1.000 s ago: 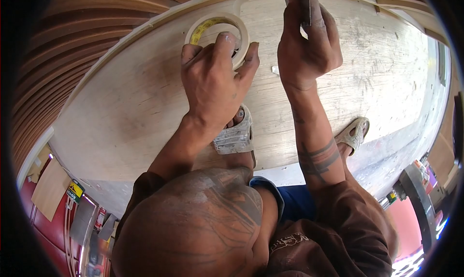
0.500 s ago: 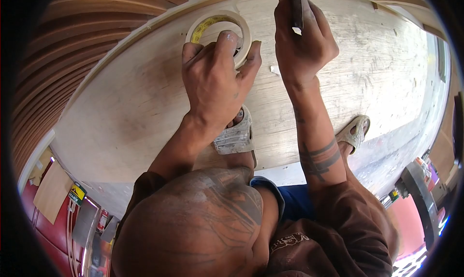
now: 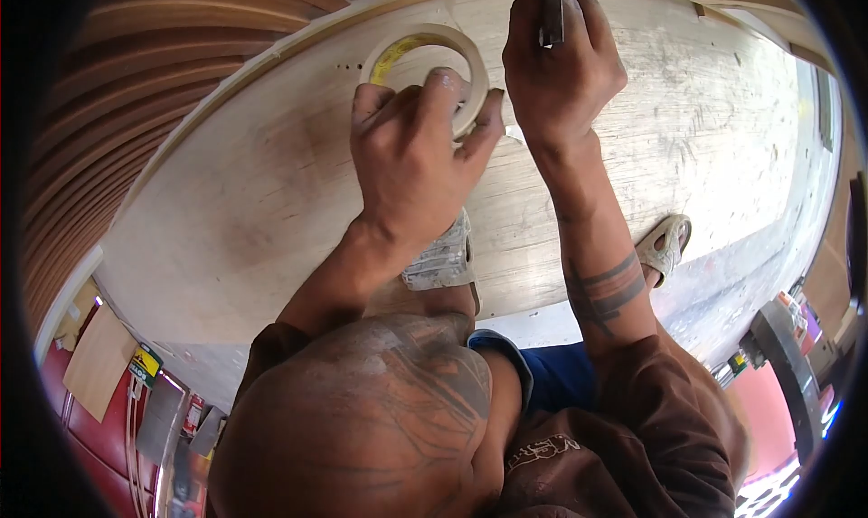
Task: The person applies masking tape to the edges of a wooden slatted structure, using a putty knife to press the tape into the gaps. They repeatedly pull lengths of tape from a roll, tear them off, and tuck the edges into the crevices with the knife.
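My left hand (image 3: pixel 411 161) is closed around a roll of cream masking tape (image 3: pixel 476 70), its fingers hooked through the ring. Yellow print shows on the inside of the roll's core. A pale loose strip of tape (image 3: pixel 449 14) runs up from the roll toward the wooden edging. To the right, my right hand (image 3: pixel 562 84) grips a dark, narrow, flat tool (image 3: pixel 551 16) whose upper part passes out of the picture; its kind I cannot tell. Both hands are over a pale plywood board (image 3: pixel 253 193). A small white scrap (image 3: pixel 515 133) shows beside my right wrist.
A thin wooden edging (image 3: pixel 172 143) borders the board, with curved brown slats (image 3: pixel 117 111) beyond it. My sandalled feet rest on and near the board, one sandal (image 3: pixel 440 258) below my left hand, another (image 3: pixel 667 247) at right. A dark grey object (image 3: pixel 785 373) stands at lower right.
My left hand and the tape roll have shifted slightly right and down. My right hand has moved a little up and left, and the white bit at the tool's lower end no longer shows.
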